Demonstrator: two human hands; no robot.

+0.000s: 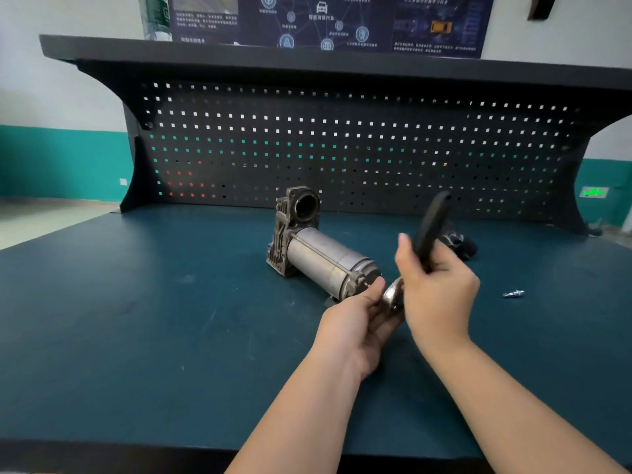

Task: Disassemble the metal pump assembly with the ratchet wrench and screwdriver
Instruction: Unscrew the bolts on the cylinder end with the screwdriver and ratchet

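Note:
The metal pump assembly (pixel 318 248) lies on its side on the dark teal bench (pixel 136 319), its cylindrical motor body pointing toward me and its cast housing with a round opening at the far end. My right hand (pixel 437 289) grips the black handle of the ratchet wrench (pixel 429 227), which tilts up and away. The wrench's shiny head (pixel 392 295) sits at the near end cap of the pump. My left hand (pixel 359 323) cups under that head, fingertips touching the end cap. No screwdriver shows.
A small silver fitting or bit (pixel 513 294) lies on the bench to the right. A dark object (pixel 458 242) rests behind the wrench handle. A black pegboard (pixel 342 148) with a shelf above closes off the back of the bench.

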